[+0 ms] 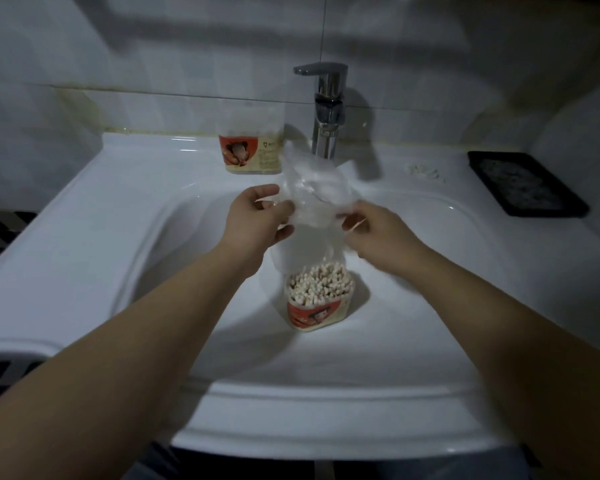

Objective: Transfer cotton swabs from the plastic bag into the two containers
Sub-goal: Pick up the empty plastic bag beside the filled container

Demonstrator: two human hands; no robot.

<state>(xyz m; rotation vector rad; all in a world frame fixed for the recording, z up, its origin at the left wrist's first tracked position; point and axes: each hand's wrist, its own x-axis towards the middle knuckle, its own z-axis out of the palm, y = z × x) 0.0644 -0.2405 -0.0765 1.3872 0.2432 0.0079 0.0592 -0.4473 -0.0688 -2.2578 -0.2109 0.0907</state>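
A clear plastic bag (309, 192) hangs in the air over the sink basin, crumpled and blurred. My left hand (257, 220) grips its left side and my right hand (374, 233) grips its right side, with what look like a few swab sticks between the fingers. Directly below the bag stands a clear container (317, 299) with an orange label, packed with upright cotton swabs. A second container (250, 147) with the same label stands on the sink ledge left of the faucet; I cannot tell what it holds.
The white sink (118, 237) fills the view, with a chrome faucet (326, 109) at the back. A few loose swabs (425, 171) lie on the right ledge beside a black tray (523, 183). A tiled wall rises behind.
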